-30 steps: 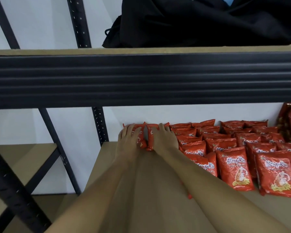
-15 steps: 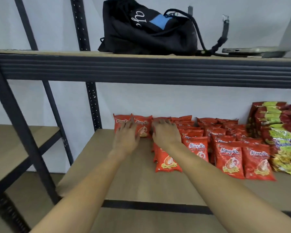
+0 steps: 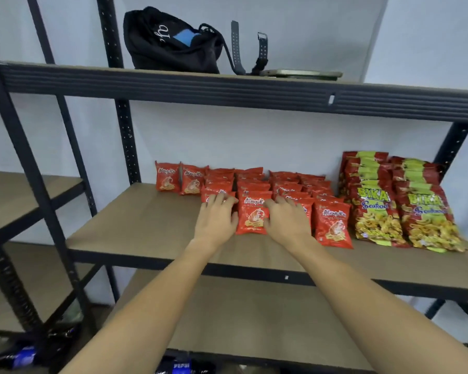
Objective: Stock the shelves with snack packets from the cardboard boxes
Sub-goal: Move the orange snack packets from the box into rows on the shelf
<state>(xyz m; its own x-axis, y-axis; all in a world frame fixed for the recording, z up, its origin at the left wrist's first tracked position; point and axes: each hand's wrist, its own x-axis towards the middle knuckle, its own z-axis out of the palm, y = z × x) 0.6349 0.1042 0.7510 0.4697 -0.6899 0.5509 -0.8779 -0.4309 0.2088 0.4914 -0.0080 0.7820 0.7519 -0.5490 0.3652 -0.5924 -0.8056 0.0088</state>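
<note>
both hands lie flat w/ fingers straight, gripping nothing. left hand (image 3: 217, 217) rests on the row at 9 o'clock of the front red packet (image 3: 252, 215); right hand (image 3: 284, 217) on the row at its 3. that packet sits btwn them on the middle shelf (image 3: 135, 225), leaning back, long axis running 12-6, both hands about equally near. two loose packets (image 3: 180, 180) stand at 10-11 o'clock from the left hand, so that hand prob reaches them easier. no cardboard boxes in view.
</note>
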